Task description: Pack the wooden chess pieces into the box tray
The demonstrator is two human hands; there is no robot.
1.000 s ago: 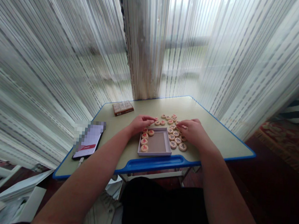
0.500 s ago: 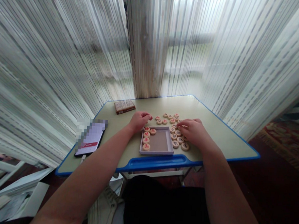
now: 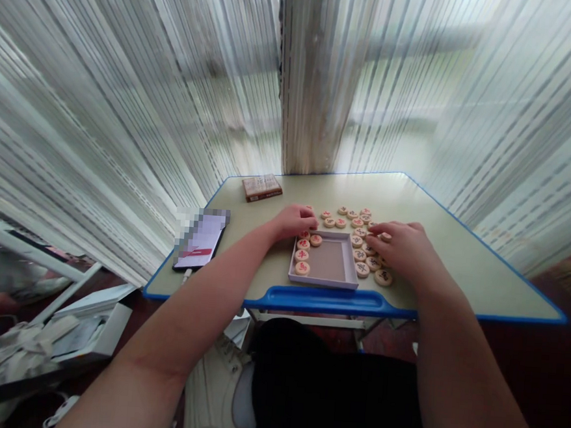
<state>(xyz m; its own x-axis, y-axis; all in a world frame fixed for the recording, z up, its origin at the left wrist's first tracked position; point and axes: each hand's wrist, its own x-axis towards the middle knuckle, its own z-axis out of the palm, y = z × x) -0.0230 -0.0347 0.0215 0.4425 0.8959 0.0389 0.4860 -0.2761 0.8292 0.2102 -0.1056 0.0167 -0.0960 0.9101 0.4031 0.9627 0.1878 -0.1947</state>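
A shallow pale lilac box tray (image 3: 348,282) lies near the table's front edge, with several round wooden Chinese chess pieces (image 3: 302,256), marked in red, along its left side and far-left corner. My left hand (image 3: 295,221) is over that corner, fingers curled together; whatever they hold is hidden. To the right of the tray, several loose pieces (image 3: 362,269) with dark and red characters lie face up. My right hand (image 3: 403,245) is low over them, thumb and forefinger closed at a Chinese chess piece (image 3: 372,226), partly hidden by the fingers.
A brown printed box (image 3: 262,187) sits at the table's far left. A phone (image 3: 200,244) with a cable lies on the left side. The table (image 3: 481,280) has a blue rim and a front groove (image 3: 326,299). Striped curtains (image 3: 319,79) hang behind it.
The view has turned, so the table appears shifted right and slightly up. My left hand has come over the tray's far-left corner. My right hand stays among the loose pieces.
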